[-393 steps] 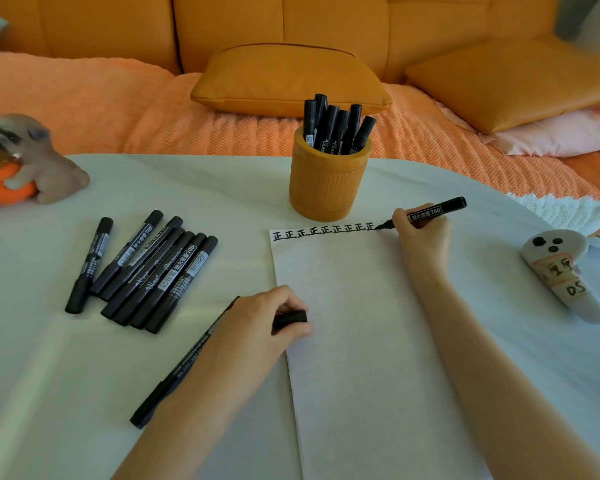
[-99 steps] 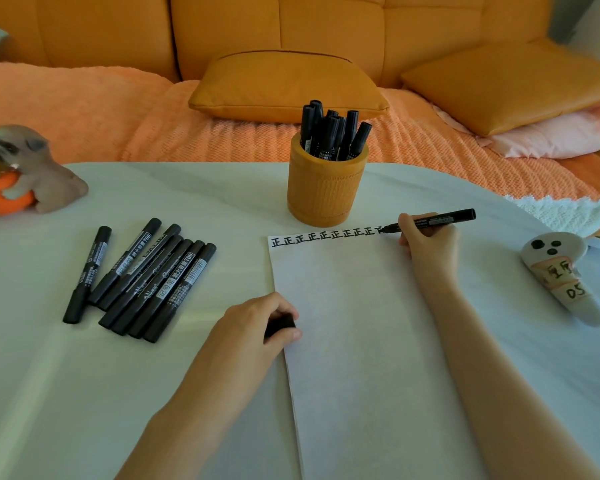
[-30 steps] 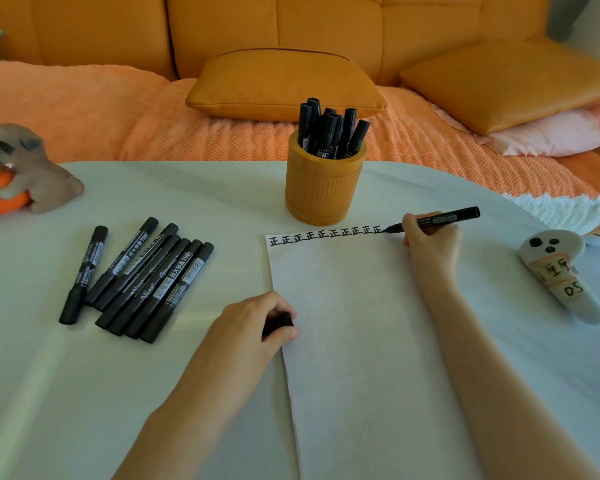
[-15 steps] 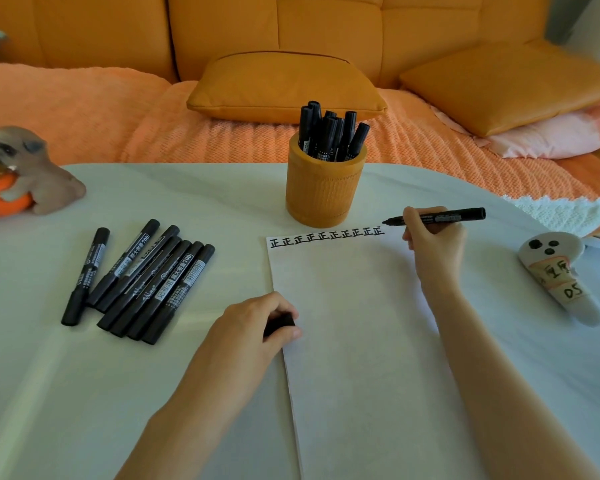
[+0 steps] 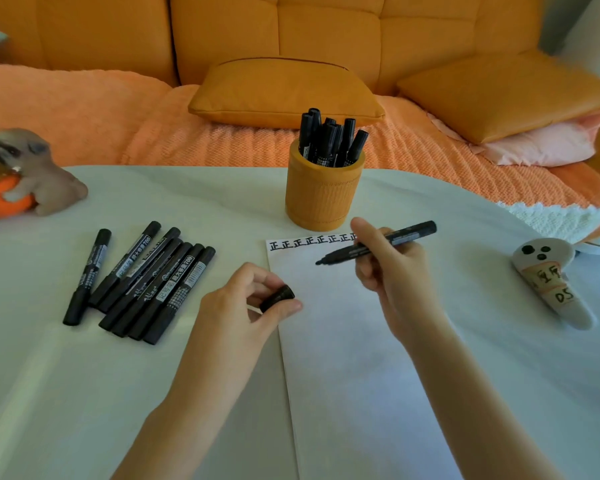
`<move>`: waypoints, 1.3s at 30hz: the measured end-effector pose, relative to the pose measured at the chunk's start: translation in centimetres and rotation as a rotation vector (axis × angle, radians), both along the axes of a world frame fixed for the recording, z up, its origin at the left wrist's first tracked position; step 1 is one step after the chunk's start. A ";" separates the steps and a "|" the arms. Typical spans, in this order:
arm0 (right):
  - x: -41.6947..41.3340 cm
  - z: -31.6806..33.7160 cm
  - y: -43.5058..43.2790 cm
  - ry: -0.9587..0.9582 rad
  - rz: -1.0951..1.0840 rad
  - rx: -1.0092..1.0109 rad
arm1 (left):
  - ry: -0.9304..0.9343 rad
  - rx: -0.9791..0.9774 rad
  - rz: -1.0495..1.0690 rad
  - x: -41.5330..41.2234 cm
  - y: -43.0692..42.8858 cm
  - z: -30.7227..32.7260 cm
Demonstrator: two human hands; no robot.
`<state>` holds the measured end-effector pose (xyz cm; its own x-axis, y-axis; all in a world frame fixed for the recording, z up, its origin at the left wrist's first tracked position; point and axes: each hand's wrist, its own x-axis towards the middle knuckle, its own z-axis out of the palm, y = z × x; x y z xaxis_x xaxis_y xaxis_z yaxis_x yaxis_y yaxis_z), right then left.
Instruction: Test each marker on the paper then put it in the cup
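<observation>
Black plastic marker [image 5: 378, 244]: light, rigid, smooth; right hand [image 5: 392, 268] pinches mid-barrel, left hand [image 5: 253, 303] pinches cap [image 5: 277, 298], mouth toward tip.

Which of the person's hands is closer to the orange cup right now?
The right. The right hand, holding the uncapped marker, is just in front of the cup. The left hand, holding the cap, sits farther back.

We lose the right end of the written row [image 5: 312, 241] behind the right hand [image 5: 392, 271]. The paper [image 5: 343, 375] runs off the bottom edge. Inside the cup [image 5: 321, 195], the markers' [image 5: 329, 140] lower halves are hidden. At far left, the orange figurine [image 5: 0, 202] is cut off. The loose markers' [image 5: 142, 282] small print stays unreadable.
</observation>
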<state>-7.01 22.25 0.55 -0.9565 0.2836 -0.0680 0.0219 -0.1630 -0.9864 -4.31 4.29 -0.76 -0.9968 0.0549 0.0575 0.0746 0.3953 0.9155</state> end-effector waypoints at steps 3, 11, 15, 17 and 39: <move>0.4 -0.1 -0.9 -0.007 0.026 0.002 | -0.002 0.018 0.014 0.1 0.1 0.2; 0.8 -0.7 -2.8 -0.017 0.072 0.073 | 0.011 0.019 0.017 0.2 0.3 0.5; 1.0 -0.9 -3.4 0.004 0.119 0.106 | 0.032 0.010 0.000 0.3 0.4 0.5; 1.1 -0.9 -3.6 0.018 0.115 0.095 | 0.047 0.007 -0.007 0.4 0.5 0.6; 1.2 -0.2 -5.0 -0.209 0.189 0.114 | 0.144 -0.013 0.020 0.5 0.1 0.7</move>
<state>-5.83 17.24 0.39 -0.9617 0.1195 -0.2467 0.2455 -0.0248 -0.9691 -3.86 4.34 -0.02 -0.9791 0.0365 0.1998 0.1971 0.4099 0.8906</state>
